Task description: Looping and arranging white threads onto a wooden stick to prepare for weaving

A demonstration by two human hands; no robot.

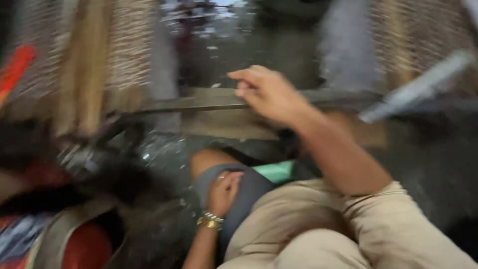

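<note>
Blurry woven cane panels (124,55) at 10 & 2 o'clock. Right hand (269,94) fingers together, resting on long dark flat metal bar (199,103) at 12. Left hand (225,192) w/ gold bangles (209,220) curled shut on grey cloth (249,192) at 6.

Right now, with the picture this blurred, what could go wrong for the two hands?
1. The right hand reaches over a dark horizontal bar; on a blurred, fast reach the fingers might knock its edge.
2. The left hand, with gold bangles, rests on a grey cloth; the bangles could snag it.
</note>
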